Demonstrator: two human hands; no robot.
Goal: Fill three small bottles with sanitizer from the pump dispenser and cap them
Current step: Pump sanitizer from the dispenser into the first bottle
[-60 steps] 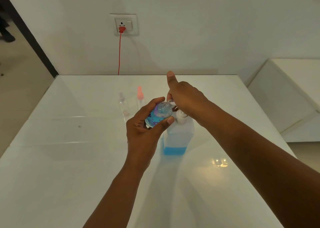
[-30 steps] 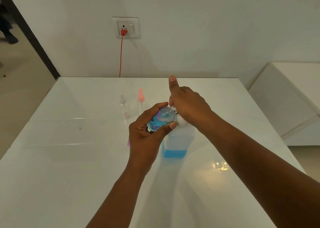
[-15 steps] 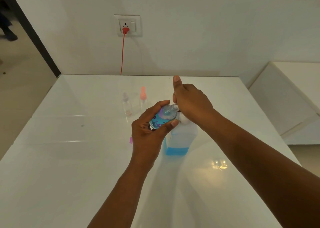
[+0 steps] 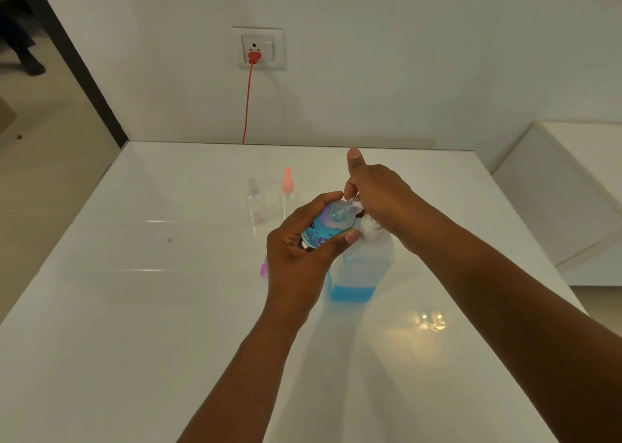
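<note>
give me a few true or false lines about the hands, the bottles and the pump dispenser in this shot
1. The left hand holds a small bottle with a blue floral label, tilted toward the pump. True.
2. The right hand rests flat on the table. False: it is on top of the pump dispenser.
3. The dispenser is full to the top. False: blue liquid shows only near its base.
4. Two more small bottles stand behind the hands, a clear bottle and a pink-topped bottle. True.
5. A red cord hangs from the wall socket. True.
</note>
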